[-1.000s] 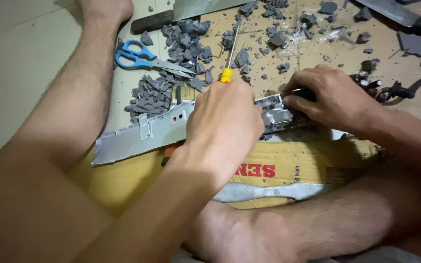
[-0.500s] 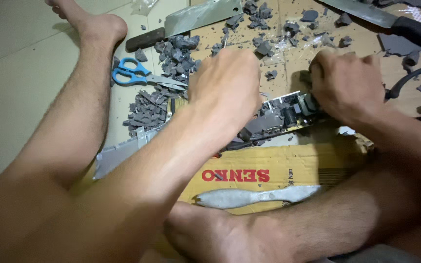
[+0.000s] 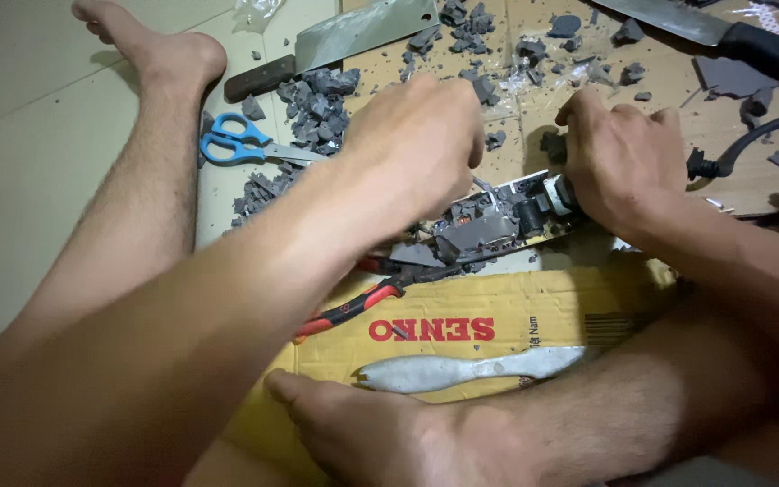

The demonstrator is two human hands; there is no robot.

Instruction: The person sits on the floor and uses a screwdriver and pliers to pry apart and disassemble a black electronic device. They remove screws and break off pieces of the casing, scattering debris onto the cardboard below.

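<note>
Person's sitting on the floor with a flattened cardboard box [image 3: 498, 311] as the work mat. The left hand [image 3: 416, 149] is curled into a loose fist over the circuit board [image 3: 489, 221] – fingers are tucked under, so can't tell what they're pinching, if anything. The right hand [image 3: 619, 158] has its fingers pressed together, clamped on the board's right end. The board sits mid-mat between both hands, still caked with chunks of grey potting.

Just below it lie red-and-black pliers [image 3: 353, 307], touching the box. A pale metal scraper [image 3: 462, 370] lies near the foot [image 3: 362, 424]. Blue scissors [image 3: 232, 144] and a cleaver [image 3: 344, 41] sit up left by a pile of grey debris [image 3: 313, 104] – a black-handled knife [image 3: 732, 41] is top right.
</note>
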